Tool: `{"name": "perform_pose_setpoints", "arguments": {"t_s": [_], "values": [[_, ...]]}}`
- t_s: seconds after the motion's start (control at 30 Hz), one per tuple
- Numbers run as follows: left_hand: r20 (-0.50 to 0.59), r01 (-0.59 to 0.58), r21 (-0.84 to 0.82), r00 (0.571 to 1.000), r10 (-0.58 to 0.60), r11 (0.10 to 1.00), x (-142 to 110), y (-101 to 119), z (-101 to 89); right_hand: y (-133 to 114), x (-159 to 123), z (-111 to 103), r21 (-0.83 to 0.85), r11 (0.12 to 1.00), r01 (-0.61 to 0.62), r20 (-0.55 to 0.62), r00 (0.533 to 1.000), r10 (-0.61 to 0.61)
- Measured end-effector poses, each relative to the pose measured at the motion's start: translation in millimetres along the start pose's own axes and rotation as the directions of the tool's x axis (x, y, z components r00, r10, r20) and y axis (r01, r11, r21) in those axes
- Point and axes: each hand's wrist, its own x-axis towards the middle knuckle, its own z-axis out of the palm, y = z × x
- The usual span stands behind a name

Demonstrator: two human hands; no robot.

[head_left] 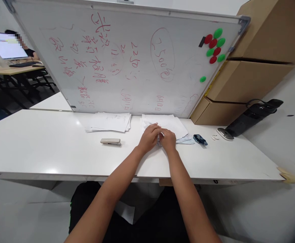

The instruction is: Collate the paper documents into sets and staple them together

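Close together over the right-hand pile of paper sheets [176, 126], both my hands work on a piece of paper. My left hand [148, 137] has its fingers curled on the paper from the left. From the right, my right hand [168, 139] pinches it, and a bit of white shows between the fingers. Most of this paper is hidden under the hands. A beige stapler [110, 141] lies on the white table [61, 148] to the left of my hands. Behind the stapler is another stack of papers [112, 121].
A whiteboard [142, 84] with red writing and magnets leans behind the papers. On the right are cardboard boxes [259, 81], a dark bottle [253, 116], a mouse [225, 134], white earbuds [214, 137] and a dark blue watch-like item [200, 139]. Another person [31, 52] sits at a far desk.
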Motion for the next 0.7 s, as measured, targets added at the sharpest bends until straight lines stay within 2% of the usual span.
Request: {"name": "perform_pose_setpoints", "arguments": {"t_s": [0.1,0.2,0.27,0.33,0.4,0.47,0.57,0.7], "values": [[-0.079,0.106,0.105,0.992,-0.098,0.989,-0.2,-1.2,-0.1,0.8,-1.4,-0.5,0.004,1.0,-0.029,-0.014,0.999,0.029],[-0.097,0.282,0.165,0.958,-0.269,0.945,-2.1,-5.7,2.7,0.0,-3.6,-3.9,0.055,0.989,-0.134,-0.134,0.981,0.141],[-0.008,0.372,0.221,0.925,-0.38,0.901,-4.7,-10.4,6.3,-1.5,-4.6,-6.3,0.094,0.974,-0.207,-0.235,0.946,0.224],[0.13,0.422,0.274,0.874,-0.468,0.864,-7.4,-15.1,10.1,-2.9,-4.8,-7.3,0.116,0.963,-0.245,-0.304,0.914,0.269],[0.236,0.457,0.302,0.814,-0.53,0.837,-9.2,-18.6,13.0,-3.4,-4.3,-6.5,0.123,0.961,-0.249,-0.332,0.902,0.276],[0.276,0.49,0.31,0.774,-0.57,0.815,-9.4,-20.1,14.0,-2.5,-3.7,-4.1,0.134,0.964,-0.23,-0.338,0.904,0.262],[0.269,0.516,0.305,0.759,-0.593,0.8,-7.3,-19.9,12.5,0.7,-3.1,0.1,0.171,0.969,-0.178,-0.356,0.906,0.229],[0.262,0.494,0.308,0.778,-0.572,0.813,-4.9,-17.6,8.7,3.5,-2.9,2.7,0.201,0.97,-0.133,-0.375,0.905,0.202]]}}
